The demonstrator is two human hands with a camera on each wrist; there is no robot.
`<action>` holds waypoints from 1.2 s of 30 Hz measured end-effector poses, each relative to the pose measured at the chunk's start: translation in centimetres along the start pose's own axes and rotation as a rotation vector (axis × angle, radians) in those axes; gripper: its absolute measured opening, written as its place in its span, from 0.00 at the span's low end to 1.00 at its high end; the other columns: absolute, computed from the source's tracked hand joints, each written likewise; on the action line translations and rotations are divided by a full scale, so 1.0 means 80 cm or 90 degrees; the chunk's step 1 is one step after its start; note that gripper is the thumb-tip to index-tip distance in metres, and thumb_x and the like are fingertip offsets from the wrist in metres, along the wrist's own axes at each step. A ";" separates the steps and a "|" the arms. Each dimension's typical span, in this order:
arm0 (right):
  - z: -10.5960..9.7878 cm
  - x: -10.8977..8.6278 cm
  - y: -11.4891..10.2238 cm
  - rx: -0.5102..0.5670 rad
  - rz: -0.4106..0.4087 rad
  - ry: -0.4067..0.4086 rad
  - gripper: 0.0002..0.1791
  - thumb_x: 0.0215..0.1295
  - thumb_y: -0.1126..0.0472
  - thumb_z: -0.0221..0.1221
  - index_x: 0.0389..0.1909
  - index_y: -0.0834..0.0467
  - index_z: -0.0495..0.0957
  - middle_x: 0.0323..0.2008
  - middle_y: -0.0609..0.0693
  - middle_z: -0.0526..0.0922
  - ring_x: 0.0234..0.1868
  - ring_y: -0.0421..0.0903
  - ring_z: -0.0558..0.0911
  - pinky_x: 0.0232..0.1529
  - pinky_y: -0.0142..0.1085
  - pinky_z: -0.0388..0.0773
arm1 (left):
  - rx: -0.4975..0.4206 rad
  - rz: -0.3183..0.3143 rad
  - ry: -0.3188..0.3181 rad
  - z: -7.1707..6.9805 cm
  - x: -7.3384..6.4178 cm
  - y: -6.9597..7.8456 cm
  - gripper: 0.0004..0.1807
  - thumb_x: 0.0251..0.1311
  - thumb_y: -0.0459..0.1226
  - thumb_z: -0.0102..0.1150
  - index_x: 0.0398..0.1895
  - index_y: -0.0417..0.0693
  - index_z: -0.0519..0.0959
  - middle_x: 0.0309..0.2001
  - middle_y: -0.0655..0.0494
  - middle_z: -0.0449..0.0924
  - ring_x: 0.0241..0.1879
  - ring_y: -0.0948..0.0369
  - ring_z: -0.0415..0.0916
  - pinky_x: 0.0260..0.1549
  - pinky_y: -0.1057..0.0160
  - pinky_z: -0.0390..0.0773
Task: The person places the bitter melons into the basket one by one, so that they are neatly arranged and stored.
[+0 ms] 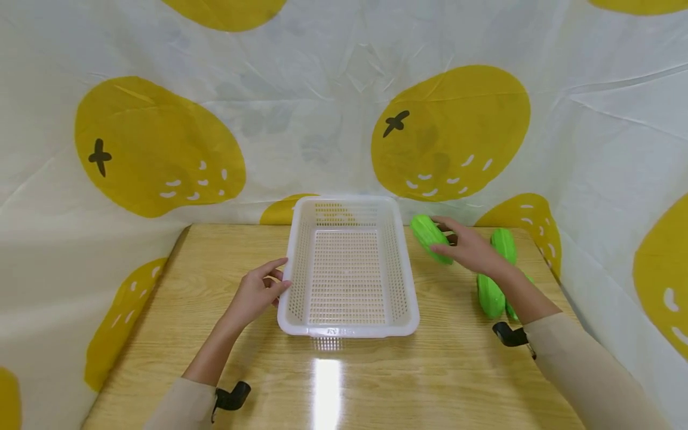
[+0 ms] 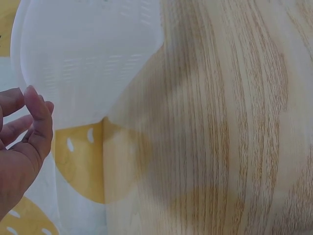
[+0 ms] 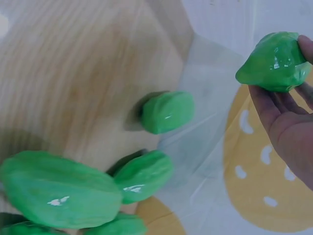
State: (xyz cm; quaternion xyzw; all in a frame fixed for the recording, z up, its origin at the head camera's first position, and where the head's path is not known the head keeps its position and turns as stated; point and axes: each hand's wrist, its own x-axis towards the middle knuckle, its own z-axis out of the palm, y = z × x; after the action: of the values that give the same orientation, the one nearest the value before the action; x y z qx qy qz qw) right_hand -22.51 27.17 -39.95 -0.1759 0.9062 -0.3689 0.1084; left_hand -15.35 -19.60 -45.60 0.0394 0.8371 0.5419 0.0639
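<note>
My left hand (image 1: 260, 291) is at the left side of a white plastic basket (image 1: 349, 331), its thumb and fingertips pinching the rim. In the left wrist view the fingers (image 2: 41, 117) meet the basket's edge. My right hand (image 1: 473, 246) grips a glossy green ridged gourd (image 1: 428, 236) just right of the basket, raised off the table. In the right wrist view the gourd (image 3: 276, 63) shows a pointed end, with thumb and fingers around it. More green gourds (image 1: 490, 295) lie under and beside my right forearm, partly hidden by it.
The basket holds nothing and stands on a wooden table (image 1: 215, 251) near its back edge. Behind it hangs a white cloth (image 1: 317, 137) printed with yellow fruit. Several loose gourds (image 3: 61, 188) sit close together toward the table's right edge.
</note>
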 end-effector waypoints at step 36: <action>0.050 0.101 -0.109 -0.059 -0.085 -0.285 0.35 0.72 0.53 0.65 0.77 0.54 0.65 0.69 0.60 0.74 0.65 0.61 0.79 0.64 0.51 0.80 | 0.012 -0.008 -0.006 -0.002 0.002 -0.005 0.31 0.69 0.34 0.65 0.74 0.43 0.71 0.47 0.40 0.78 0.29 0.59 0.78 0.26 0.54 0.88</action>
State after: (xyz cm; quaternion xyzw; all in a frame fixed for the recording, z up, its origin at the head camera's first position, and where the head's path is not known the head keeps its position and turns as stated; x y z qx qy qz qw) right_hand -26.50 15.59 -37.16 -0.3177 0.8619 -0.2852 0.2737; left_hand -15.57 -19.88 -45.89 0.0374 0.8420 0.5334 0.0711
